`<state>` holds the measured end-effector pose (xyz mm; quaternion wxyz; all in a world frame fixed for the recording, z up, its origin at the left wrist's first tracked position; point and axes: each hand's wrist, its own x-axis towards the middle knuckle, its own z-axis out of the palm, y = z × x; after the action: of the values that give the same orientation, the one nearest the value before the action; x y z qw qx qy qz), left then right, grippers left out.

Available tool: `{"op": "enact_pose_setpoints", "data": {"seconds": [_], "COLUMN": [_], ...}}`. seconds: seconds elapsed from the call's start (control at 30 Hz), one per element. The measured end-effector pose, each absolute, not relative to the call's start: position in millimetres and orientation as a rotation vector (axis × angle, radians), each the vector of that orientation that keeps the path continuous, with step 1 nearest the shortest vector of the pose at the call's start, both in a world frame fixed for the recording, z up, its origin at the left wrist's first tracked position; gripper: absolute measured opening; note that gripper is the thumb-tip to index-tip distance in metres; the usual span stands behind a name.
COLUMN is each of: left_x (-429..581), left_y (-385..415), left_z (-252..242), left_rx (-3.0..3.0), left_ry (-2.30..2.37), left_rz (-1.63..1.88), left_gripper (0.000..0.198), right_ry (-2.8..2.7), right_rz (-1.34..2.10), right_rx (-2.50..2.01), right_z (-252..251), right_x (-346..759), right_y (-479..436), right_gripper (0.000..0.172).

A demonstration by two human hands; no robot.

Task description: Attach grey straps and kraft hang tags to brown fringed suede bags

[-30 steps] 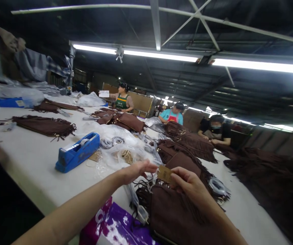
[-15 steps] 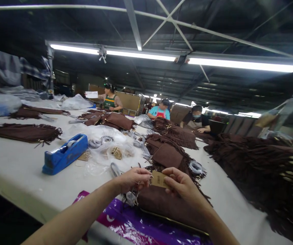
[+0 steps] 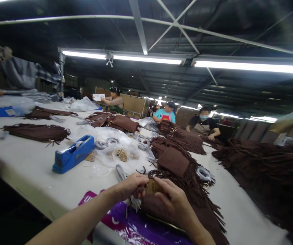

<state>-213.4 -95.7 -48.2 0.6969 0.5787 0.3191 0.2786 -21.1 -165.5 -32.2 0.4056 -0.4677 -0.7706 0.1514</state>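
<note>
A brown cardboard hang tag point(image 3: 152, 186) is between my hands, partly hidden by fingers. My right hand point(image 3: 172, 197) holds its right side, thumb and fingers bent round it. At its left end, my left hand point(image 3: 135, 185) is closed in a pinch on the tag's string, among thin strands I cannot fully make out. Just below lies a dark brown fringed bag point(image 3: 159, 206) with a gold zip edge, on a purple plastic bag point(image 3: 136, 223). A grey bundle point(image 3: 133, 202) hangs under my left fingers.
A blue tape dispenser point(image 3: 73, 154) stands to the left, with clear plastic bags and more tags point(image 3: 121, 154) beside it. Fringed brown bags point(image 3: 174, 161) cover the middle, and a large pile point(image 3: 264, 163) rises at the right. Several co-workers point(image 3: 204, 126) are across the table point(image 3: 34, 163).
My right hand has moved down and in over the tag, covering more of it. My left fingers have closed in beside the strands. The view has shifted slightly left.
</note>
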Motion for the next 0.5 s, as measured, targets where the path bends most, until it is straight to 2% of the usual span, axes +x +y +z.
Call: {"op": "enact_pose_setpoints", "data": {"seconds": [0.13,0.3,0.43,0.5], "left_x": [-225,-242,-264,-274], "left_y": [-87,-81,-74,-69], "left_z": [-54,-57,-59,-62], "left_rx": [1.352,1.312,1.248,1.225], "left_ry": [0.799,0.938,0.780,0.618], "left_rz": [0.619,0.540,0.391,0.307], "left_gripper": [0.020,0.017,0.013,0.016], "right_ry": [-1.834,-1.607,-1.541,-1.509], "right_rz": [0.526,1.091,1.267,1.311], "right_rx": [-1.287,-1.246,-1.073,-1.033], "right_z": [-51,-68,-69,-68], "right_x": [-29,-46,-57,-60], "right_y": [-155,-147,-142,-140], "right_gripper": [0.038,0.046,0.039,0.043]}}
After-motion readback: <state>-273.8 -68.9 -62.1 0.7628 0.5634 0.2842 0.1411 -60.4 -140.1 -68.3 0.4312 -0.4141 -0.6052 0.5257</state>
